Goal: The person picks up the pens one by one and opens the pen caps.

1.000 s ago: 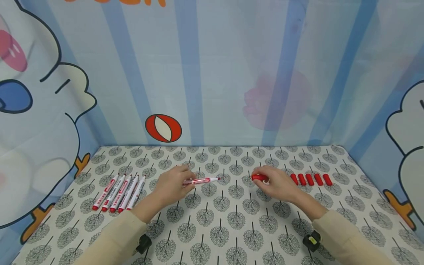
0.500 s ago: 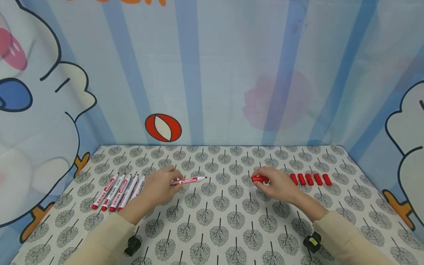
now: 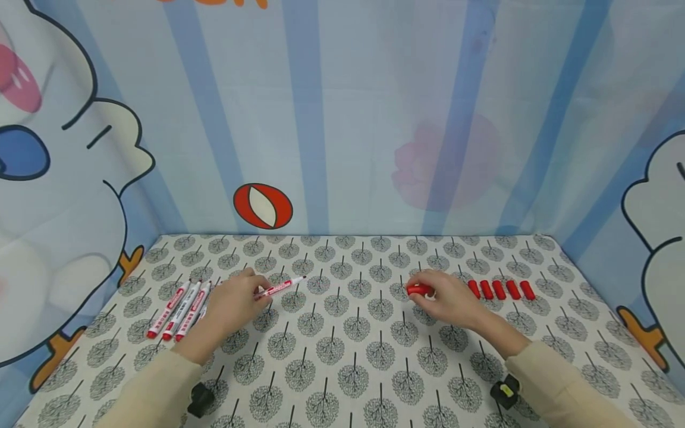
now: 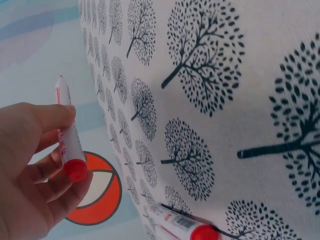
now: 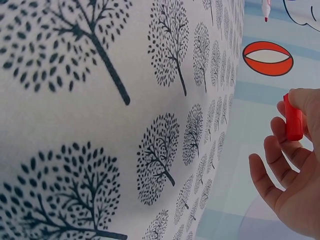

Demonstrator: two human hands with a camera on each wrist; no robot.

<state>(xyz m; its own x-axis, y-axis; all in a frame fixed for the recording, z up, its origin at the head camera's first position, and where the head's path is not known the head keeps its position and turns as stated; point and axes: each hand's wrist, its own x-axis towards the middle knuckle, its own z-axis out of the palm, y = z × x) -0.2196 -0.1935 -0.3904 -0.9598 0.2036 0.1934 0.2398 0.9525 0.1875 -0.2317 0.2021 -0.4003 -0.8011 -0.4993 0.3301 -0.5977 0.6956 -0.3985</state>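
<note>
An uncapped white marker (image 3: 280, 288) with red print is pinched in my left hand (image 3: 235, 303); its tip points right and away from me. In the left wrist view the marker (image 4: 69, 130) shows its red end near the curled fingers, thumb across the barrel. My right hand (image 3: 446, 299) pinches a red marker cap (image 3: 420, 289) between thumb and fingertips. That cap (image 5: 294, 120) shows whole in the right wrist view, the other fingers loosely bent. The two hands are well apart, both over the table.
Several uncapped white markers (image 3: 169, 310) with red ends lie side by side at the left, partly hidden by my left hand. Several red caps (image 3: 499, 290) lie in a row to the right of my right hand. Behind the tree-print tablecloth (image 3: 353, 380) hangs a printed curtain (image 3: 364, 119).
My left hand has moved left with the marker, toward the row of markers, and the marker's tip has tilted farther up. The right hand with the cap has stayed in place.
</note>
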